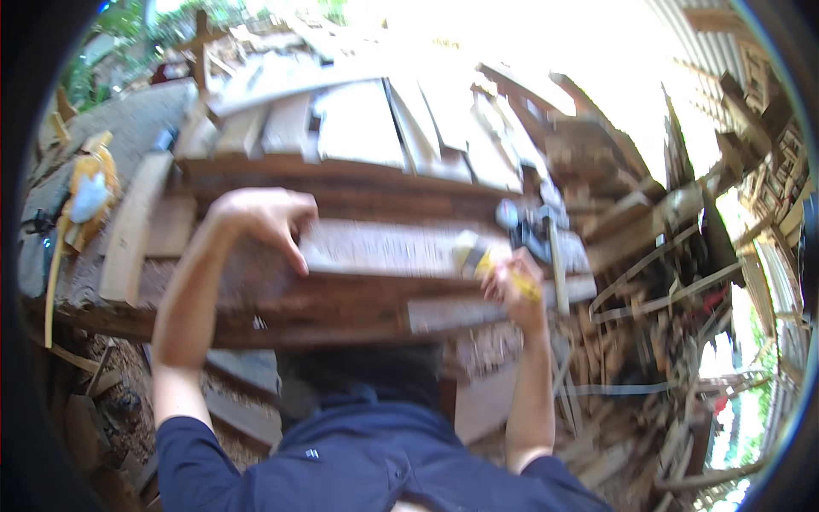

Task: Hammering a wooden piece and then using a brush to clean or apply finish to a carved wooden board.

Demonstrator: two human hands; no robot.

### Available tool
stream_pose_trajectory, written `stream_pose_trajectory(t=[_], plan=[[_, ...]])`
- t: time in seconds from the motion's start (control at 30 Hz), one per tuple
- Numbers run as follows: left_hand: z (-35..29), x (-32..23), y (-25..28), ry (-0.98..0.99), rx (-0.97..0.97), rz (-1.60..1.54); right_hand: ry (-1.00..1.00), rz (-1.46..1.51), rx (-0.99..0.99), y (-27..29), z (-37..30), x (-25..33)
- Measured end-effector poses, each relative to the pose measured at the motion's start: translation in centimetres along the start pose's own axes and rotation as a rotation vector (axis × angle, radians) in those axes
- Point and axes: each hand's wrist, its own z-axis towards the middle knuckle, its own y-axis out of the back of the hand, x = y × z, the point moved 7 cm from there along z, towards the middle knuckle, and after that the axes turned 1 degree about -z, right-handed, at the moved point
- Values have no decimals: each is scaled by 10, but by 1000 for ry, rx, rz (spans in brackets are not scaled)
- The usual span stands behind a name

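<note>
A pale wooden board lies lengthwise on the dark timber bench before me. My left hand is at its left end, with the thumb on the near edge and curled fingers by the far edge. Near the board's right end, my right hand is closed round a paintbrush with a yellow handle and pale bristles. The bristles are over or against the board; blur hides whether they touch it.
Several planks and pale panels lie along the bench's far side. A grey and black tool stands beyond the brush. At left are an upright-running plank and a yellow-orange object. Scrap wood is heaped at right.
</note>
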Motion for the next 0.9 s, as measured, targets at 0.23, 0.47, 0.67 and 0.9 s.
stream_pose_trajectory(t=[0.23,0.47,0.67,0.9], plan=[[7,-9,-22,-41,81,-94,-27,15,-180,3,-9,-24],[-11,-18,-10,79,77,-108,-3,142,-209,-3,-1,-46],[-6,-12,-4,96,76,-103,-73,112,-93,-15,6,-27],[-2,-11,-8,79,91,-110,149,-163,-210,-20,3,-8]])
